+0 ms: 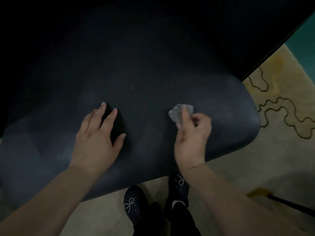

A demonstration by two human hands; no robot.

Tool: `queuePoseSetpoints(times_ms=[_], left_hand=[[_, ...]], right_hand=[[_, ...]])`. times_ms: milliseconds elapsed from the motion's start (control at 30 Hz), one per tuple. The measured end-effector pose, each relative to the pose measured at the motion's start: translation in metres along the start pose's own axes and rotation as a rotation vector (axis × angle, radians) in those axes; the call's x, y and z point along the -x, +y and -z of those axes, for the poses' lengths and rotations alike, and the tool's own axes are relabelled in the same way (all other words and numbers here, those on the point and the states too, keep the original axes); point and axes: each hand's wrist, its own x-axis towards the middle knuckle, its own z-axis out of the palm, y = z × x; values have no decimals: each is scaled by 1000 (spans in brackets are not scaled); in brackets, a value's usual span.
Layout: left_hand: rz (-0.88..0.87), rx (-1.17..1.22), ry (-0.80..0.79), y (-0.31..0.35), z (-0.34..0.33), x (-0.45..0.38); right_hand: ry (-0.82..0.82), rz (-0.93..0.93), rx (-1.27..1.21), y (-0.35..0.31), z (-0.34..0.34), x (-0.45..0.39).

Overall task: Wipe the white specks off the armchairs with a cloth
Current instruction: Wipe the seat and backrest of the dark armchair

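Both hands work on the dark armchair (136,79) seat above two black shoes (134,203) on the beige patterned carpet (265,150): the left hand (97,135) lies flat with fingers spread, pressing the cushion. Just beyond, the right hand (192,137) pinches a small grey cloth (179,113) against the seat. Farther back, a faint pale speck (132,88) seems to show, though dim light blurs it.

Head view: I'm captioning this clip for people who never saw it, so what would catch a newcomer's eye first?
First, the two bare hands on the dark armchair seat filling the middle: the left hand lies flat with fingers spread, while the right hand pinches a small grey cloth against the seat. Next, at the bottom, dark shoes with beaded bows on the pale patterned carpet.
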Motion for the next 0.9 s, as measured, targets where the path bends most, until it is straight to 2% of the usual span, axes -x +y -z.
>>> queuePoseSetpoints(times_ms=[67,167,233,267,333,367,433,467,533,600,633,667,700,800,867,900], left_hand=[[39,10,0,-6,1,2],[51,19,11,-13,1,5],[66,23,23,-19,3,6],[84,28,28,-22,3,7],[124,40,42,-29,4,10],[139,46,50,-33,5,12],[165,58,60,-39,7,15],[174,67,62,-41,7,16],[185,84,61,-43,7,19],[194,94,53,-44,7,21],[197,98,51,-44,7,22],[200,103,54,-46,7,24],[206,110,59,-47,8,25],[251,126,67,-56,11,29],[271,128,63,-62,12,32],[280,130,57,-64,13,34]], right_hand=[[-65,71,-35,-26,-17,15],[-235,368,-11,-52,-32,22],[-220,462,16,-45,-35,-3],[-145,432,12,-37,-34,-23],[6,325,198,-22,-29,-71],[51,283,213,-19,-31,-92],[82,198,155,-30,-42,-113],[72,222,162,-44,-54,-109],[-35,393,53,-78,-78,-81],[-224,653,-15,-96,-89,-50],[-252,780,17,-97,-87,-53],[-246,775,14,-94,-84,-66],[-245,692,-8,-89,-82,-86],[-85,465,138,-76,-77,-148],[-92,286,94,-89,-82,-148],[-146,321,67,-102,-86,-130]])
